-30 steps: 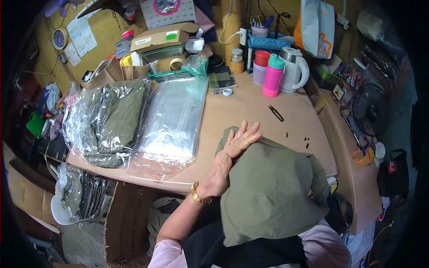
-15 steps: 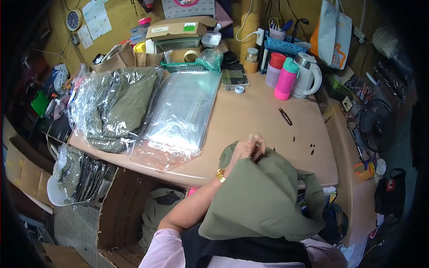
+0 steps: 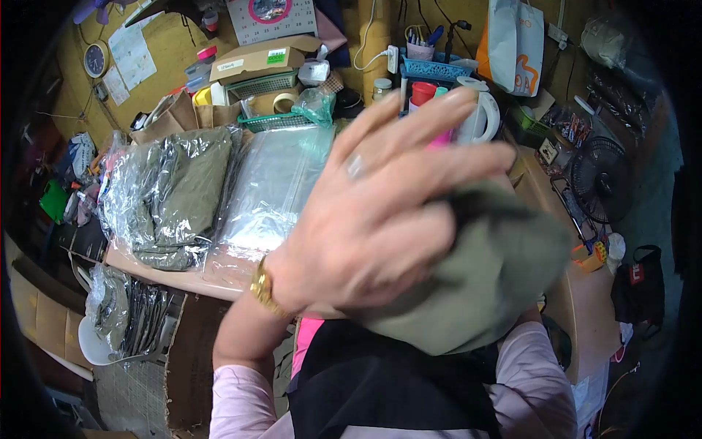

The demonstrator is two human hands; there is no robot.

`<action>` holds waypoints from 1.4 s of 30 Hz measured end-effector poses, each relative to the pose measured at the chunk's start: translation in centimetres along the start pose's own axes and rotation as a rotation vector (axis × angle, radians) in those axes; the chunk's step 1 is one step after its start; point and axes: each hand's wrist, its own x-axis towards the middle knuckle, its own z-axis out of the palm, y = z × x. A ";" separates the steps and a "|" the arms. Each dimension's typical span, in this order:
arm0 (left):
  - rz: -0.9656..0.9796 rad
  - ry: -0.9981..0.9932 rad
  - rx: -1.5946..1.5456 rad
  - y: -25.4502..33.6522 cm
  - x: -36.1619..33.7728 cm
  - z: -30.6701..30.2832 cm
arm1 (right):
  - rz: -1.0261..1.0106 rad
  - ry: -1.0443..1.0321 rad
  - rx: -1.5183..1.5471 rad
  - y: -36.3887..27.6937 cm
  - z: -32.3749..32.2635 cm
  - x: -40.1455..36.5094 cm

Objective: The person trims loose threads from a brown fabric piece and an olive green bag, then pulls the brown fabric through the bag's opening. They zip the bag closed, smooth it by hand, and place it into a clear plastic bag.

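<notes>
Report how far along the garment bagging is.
Done: bagged olive garments lie stacked on the table. In hand: the left hand rests on an unbagged olive garment raised near the camera. Left: that garment needs a bag; a pile of empty clear bags waits beside the finished stack.

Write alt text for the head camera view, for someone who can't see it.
The person's left hand, a gold watch on its wrist, presses flat on a bundled olive-green cloth close to the camera. Behind, a table holds a stack of clear plastic bags beside bagged green garments.

Warm, dim light — fisheye-dark edges
</notes>
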 end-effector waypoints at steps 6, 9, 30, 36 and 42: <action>-0.672 0.097 0.081 -7.4 0.6 3.5 | -0.032 0.049 -0.164 -0.9 -1.4 0.7; -0.788 0.281 -0.057 -8.7 -3.4 5.6 | -0.009 0.025 -0.165 -0.4 0.0 -0.8; -1.496 0.212 -0.643 -8.7 -19.5 17.2 | 0.061 -0.032 -0.050 1.3 4.5 -5.2; -1.482 0.201 -0.779 -7.5 -18.9 19.3 | 0.055 -0.029 -0.035 1.3 4.4 -5.3; -1.490 0.296 -0.744 -7.7 -22.2 21.9 | 0.051 -0.032 -0.037 1.2 4.3 -5.4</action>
